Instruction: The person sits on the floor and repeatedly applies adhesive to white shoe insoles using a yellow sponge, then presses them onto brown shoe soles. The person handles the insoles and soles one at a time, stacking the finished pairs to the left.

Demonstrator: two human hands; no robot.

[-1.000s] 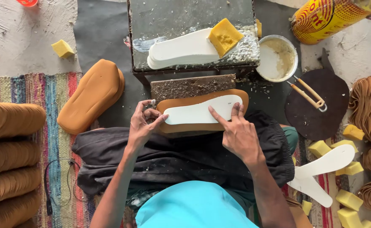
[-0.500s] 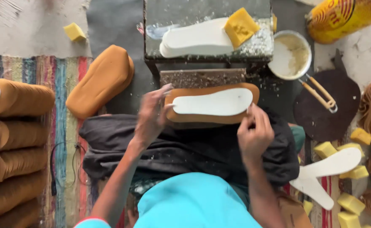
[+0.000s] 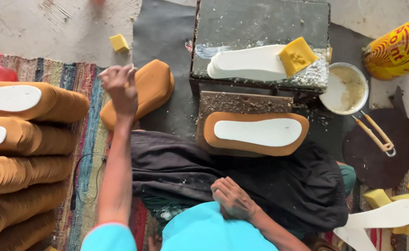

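A tan sole-shaped piece [image 3: 255, 146] with a white insole [image 3: 258, 132] stuck on top lies on a rough block [image 3: 241, 101] in front of me. My left hand [image 3: 119, 88] is raised out to the left, fingers loosely curled and holding nothing, just beside a stack of tan pieces [image 3: 153, 88] on the dark mat. My right hand [image 3: 232, 199] rests closed on the black cloth [image 3: 190, 167] over my lap. On the grey stone slab [image 3: 260, 28] lie stacked white insoles [image 3: 246, 62] with a yellow sponge [image 3: 297, 56] on them.
Rows of tan pieces [image 3: 23, 162], some with white insoles, fill the left on a striped rug [image 3: 81, 139]. A white bowl of glue [image 3: 346, 88], tongs [image 3: 376, 135] on a round dark board, a yellow sack [image 3: 400, 44], loose sponges [image 3: 119, 42] and spare insoles [image 3: 386, 216] lie around.
Both hands have left the tan piece and insole. My left hand swung out toward the stack at left, and my right hand drew back onto my lap. The view shifted left.
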